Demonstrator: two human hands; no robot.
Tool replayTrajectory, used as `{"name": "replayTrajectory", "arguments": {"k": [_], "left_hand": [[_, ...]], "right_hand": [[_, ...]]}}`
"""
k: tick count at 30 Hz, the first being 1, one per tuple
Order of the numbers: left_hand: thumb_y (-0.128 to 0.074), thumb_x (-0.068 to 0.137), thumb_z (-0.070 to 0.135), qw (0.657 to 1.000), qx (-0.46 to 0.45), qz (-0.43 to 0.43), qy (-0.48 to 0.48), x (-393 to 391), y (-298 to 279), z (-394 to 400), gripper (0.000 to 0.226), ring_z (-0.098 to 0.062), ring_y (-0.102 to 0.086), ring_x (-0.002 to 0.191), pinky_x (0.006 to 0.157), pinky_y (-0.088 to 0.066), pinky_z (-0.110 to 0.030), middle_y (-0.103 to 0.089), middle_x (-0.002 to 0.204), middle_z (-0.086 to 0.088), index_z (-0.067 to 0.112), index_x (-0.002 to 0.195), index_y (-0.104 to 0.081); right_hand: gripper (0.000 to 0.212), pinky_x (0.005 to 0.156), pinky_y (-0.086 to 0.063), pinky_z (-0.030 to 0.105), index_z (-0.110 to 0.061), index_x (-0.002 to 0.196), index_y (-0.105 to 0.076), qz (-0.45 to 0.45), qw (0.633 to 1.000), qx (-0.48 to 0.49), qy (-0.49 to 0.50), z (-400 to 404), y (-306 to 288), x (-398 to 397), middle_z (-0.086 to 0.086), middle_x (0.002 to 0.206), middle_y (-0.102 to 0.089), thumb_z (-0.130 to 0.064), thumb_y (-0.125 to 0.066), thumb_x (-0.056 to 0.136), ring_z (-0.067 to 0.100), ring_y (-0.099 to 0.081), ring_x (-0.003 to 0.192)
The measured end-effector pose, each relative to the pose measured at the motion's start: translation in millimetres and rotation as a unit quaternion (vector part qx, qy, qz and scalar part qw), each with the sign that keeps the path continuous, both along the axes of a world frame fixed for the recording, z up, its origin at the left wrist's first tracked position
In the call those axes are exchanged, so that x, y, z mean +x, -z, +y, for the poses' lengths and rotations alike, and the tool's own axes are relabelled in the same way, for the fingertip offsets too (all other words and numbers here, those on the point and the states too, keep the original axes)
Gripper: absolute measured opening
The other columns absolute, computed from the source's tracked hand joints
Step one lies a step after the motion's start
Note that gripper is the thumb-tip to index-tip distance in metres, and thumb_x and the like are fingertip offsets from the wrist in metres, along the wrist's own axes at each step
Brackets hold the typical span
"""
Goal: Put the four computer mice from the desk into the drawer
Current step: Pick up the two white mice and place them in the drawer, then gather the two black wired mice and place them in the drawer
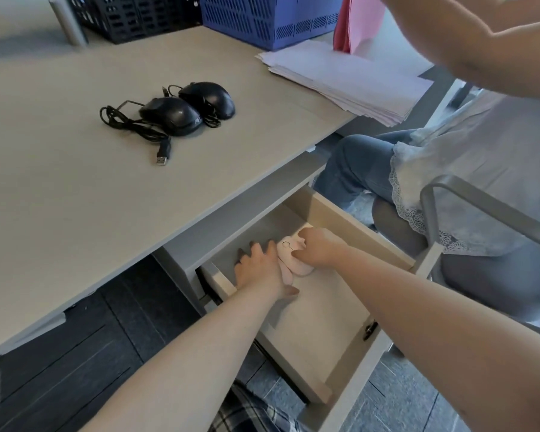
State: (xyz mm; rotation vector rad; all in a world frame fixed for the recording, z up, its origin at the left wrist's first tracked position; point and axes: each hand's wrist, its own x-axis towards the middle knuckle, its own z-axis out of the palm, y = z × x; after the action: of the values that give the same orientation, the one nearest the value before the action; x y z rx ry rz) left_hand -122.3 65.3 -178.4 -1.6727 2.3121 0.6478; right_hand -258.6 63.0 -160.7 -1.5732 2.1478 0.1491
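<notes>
Two black wired mice [172, 115] [209, 98] lie side by side on the grey desk [75, 182], their cables tangled and one USB plug [162, 159] pointing toward me. Below the desk's edge the drawer [349, 235] stands pulled out. Inside it lie two pale pink mice [289, 249], close together. My left hand [259, 269] rests flat beside them, fingers spread, touching the left one. My right hand [317, 247] grips the right pink mouse from above.
A black crate [131, 17] and a blue crate [268, 20] stand at the desk's back. A paper stack [349, 79] lies at the right corner, a pink bag [356, 23] behind it. Another person [465, 182] sits in a chair right of the drawer, one arm raised.
</notes>
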Motion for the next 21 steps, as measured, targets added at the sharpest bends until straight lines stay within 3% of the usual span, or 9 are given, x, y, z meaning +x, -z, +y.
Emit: {"name": "replayTrajectory", "arguments": {"k": [3, 5, 7, 10, 13, 17, 19, 21], "left_hand": [[-0.064, 0.079, 0.051, 0.996, -0.067, 0.059, 0.019, 2, -20, -2, 0.070, -0.032, -0.039, 0.126, 0.093, -0.041, -0.040, -0.039, 0.136, -0.013, 0.016, 0.132, -0.036], [-0.055, 0.089, 0.039, 0.988, -0.109, 0.105, 0.026, 3, -42, -2, 0.040, -0.031, -0.047, 0.117, 0.080, -0.041, -0.039, -0.047, 0.125, -0.011, 0.013, 0.118, -0.045], [-0.049, 0.091, 0.032, 0.976, -0.157, 0.147, 0.028, 6, -70, -4, 0.025, -0.031, -0.055, 0.108, 0.071, -0.039, -0.036, -0.054, 0.116, -0.009, 0.014, 0.109, -0.050], [-0.047, 0.091, 0.028, 0.947, -0.238, 0.215, 0.024, 17, -112, -13, 0.021, -0.032, -0.060, 0.098, 0.070, -0.044, -0.036, -0.062, 0.107, -0.005, 0.015, 0.106, -0.055], [-0.050, 0.090, 0.027, 0.916, -0.299, 0.268, -0.004, 28, -143, -24, 0.023, -0.031, -0.059, 0.098, 0.072, -0.044, -0.037, -0.061, 0.111, -0.004, 0.017, 0.110, -0.057], [-0.052, 0.087, 0.028, 0.889, -0.358, 0.277, -0.066, 42, -162, -51, 0.025, -0.029, -0.053, 0.106, 0.075, -0.044, -0.037, -0.059, 0.114, -0.005, 0.019, 0.109, -0.059], [-0.055, 0.083, 0.032, 0.901, -0.358, 0.222, -0.102, 54, -164, -78, 0.038, -0.029, -0.042, 0.120, 0.083, -0.044, -0.042, -0.051, 0.126, -0.006, 0.022, 0.121, -0.052], [-0.057, 0.079, 0.038, 0.934, -0.296, 0.149, -0.130, 67, -163, -103, 0.058, -0.030, -0.025, 0.134, 0.096, -0.042, -0.050, -0.034, 0.142, -0.004, 0.030, 0.134, -0.038]], "right_hand": [[0.041, 0.092, -0.049, 0.037, -0.011, 0.125, -0.056, 0.011, 0.999, -0.041, 0.000, -2, -16, 2, 0.010, 0.124, -0.062, -0.036, -0.048, 0.093, 0.029, -0.058, 0.115], [0.034, 0.087, -0.054, 0.038, -0.015, 0.115, -0.064, 0.009, 0.994, -0.106, 0.011, -4, -31, 5, 0.007, 0.115, -0.067, -0.032, -0.044, 0.093, 0.027, -0.062, 0.105], [0.031, 0.075, -0.055, 0.034, -0.014, 0.100, -0.068, 0.000, 0.979, -0.199, 0.034, -4, -51, 11, 0.004, 0.099, -0.070, -0.028, -0.040, 0.094, 0.024, -0.063, 0.089], [0.029, 0.066, -0.049, 0.031, -0.013, 0.093, -0.065, -0.006, 0.939, -0.339, 0.054, -6, -82, 22, 0.003, 0.087, -0.067, -0.030, -0.042, 0.096, 0.023, -0.062, 0.080], [0.028, 0.077, -0.049, 0.034, -0.015, 0.109, -0.063, -0.038, 0.912, -0.405, 0.058, -16, -107, 34, 0.004, 0.104, -0.067, -0.032, -0.046, 0.095, 0.024, -0.059, 0.100], [0.039, 0.094, -0.042, 0.036, -0.015, 0.127, -0.055, -0.042, 0.909, -0.413, 0.041, -46, -124, 48, 0.006, 0.123, -0.060, -0.036, -0.049, 0.094, 0.026, -0.048, 0.121], [0.045, 0.100, -0.041, 0.039, -0.018, 0.132, -0.050, -0.037, 0.916, -0.398, 0.031, -66, -128, 54, 0.007, 0.131, -0.056, -0.040, -0.051, 0.092, 0.027, -0.043, 0.127], [0.055, 0.106, -0.037, 0.042, -0.021, 0.140, -0.041, -0.050, 0.931, -0.361, 0.019, -85, -130, 60, 0.008, 0.140, -0.048, -0.041, -0.054, 0.090, 0.029, -0.037, 0.135]]}}
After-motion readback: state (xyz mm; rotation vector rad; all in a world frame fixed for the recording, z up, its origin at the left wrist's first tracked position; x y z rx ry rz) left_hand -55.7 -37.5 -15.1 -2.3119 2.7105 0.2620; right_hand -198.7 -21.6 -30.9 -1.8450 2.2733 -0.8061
